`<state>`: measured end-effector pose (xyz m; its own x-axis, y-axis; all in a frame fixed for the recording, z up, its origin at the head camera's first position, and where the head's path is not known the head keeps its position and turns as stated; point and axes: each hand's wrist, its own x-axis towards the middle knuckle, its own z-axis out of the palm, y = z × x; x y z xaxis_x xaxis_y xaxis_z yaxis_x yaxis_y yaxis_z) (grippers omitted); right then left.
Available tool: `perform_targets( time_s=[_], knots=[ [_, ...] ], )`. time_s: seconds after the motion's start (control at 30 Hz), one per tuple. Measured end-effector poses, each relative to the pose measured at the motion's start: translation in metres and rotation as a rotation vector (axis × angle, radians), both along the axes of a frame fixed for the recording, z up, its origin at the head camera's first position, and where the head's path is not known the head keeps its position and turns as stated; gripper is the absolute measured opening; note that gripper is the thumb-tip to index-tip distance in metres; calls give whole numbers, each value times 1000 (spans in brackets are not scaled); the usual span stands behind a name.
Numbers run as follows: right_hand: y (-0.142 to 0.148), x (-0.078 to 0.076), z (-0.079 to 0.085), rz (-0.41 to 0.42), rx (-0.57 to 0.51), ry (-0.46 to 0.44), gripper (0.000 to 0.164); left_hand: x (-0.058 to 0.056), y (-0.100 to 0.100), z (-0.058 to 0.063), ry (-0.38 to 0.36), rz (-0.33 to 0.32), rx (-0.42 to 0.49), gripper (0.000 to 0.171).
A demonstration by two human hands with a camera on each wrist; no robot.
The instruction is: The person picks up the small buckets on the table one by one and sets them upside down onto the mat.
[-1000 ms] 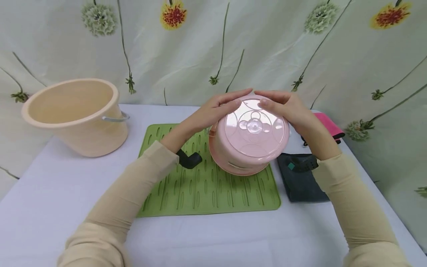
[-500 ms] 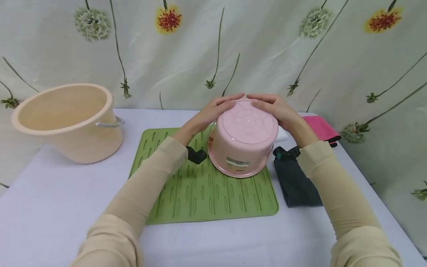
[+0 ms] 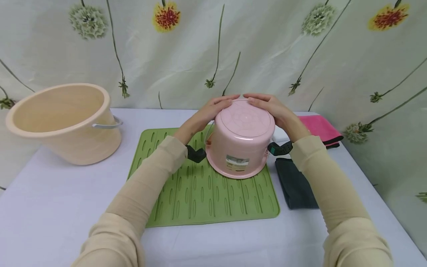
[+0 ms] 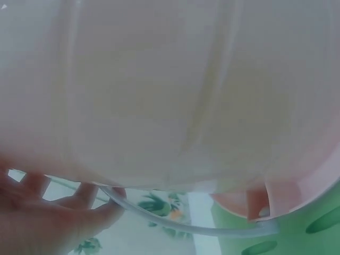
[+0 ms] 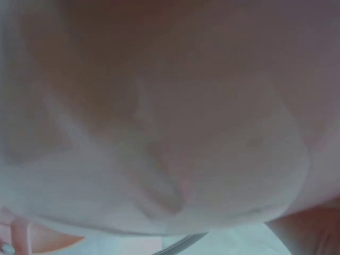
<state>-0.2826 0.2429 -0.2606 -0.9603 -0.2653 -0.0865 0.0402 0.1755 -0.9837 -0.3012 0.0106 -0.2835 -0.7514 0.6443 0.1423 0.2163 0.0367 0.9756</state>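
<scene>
A pink bucket [image 3: 245,144] stands upside down on a green ribbed mat [image 3: 200,202], its base facing up and its rim down on the mat. A label [image 3: 237,162] shows on its near side. My left hand [image 3: 213,109] holds the base edge from the left, thumb on the base and fingers round the far side. Mirroring it, my right hand [image 3: 273,109] holds the right side of that edge. In the left wrist view the bucket's thin wire handle [image 4: 202,229] hangs away from the wall. Most of the right hand is hidden in the right wrist view.
A large cream bucket [image 3: 73,129] stands upright at the left. To the right lie a pink cloth [image 3: 320,127] with a dark edge, a folded dark cloth [image 3: 297,185] and a white folded cloth [image 3: 279,134]. A flowered curtain [image 3: 186,55] hangs behind the table.
The pink bucket, earlier raised and tilted with its base toward the camera, has been lowered upside down onto the mat. Both hands have stayed on it.
</scene>
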Motion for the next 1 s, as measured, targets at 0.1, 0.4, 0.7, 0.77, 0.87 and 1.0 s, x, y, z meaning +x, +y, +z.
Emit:
perform_targets(
  time_s=[0.1, 0.4, 0.7, 0.77, 0.87, 1.0],
  knots=[
    [-2, -1, 0, 14, 6, 1, 51, 1, -3, 1, 9, 13, -13, 43],
    [-10, -5, -5, 29, 34, 19, 57, 2, -11, -5, -15, 57, 14, 43],
    [-4, -5, -15, 87, 28, 47, 53, 0, -9, -9, -47, 71, -38, 45],
    [-3, -4, -17, 95, 22, 66, 55, 1, -10, -8, -38, 66, -55, 47],
    [-3, -4, -19, 84, -7, 80, 60, 3, -12, -6, -14, 66, -76, 50],
    [-4, -3, -22, 65, -64, 90, 64, 8, -19, -3, 53, 93, -104, 54]
  ],
)
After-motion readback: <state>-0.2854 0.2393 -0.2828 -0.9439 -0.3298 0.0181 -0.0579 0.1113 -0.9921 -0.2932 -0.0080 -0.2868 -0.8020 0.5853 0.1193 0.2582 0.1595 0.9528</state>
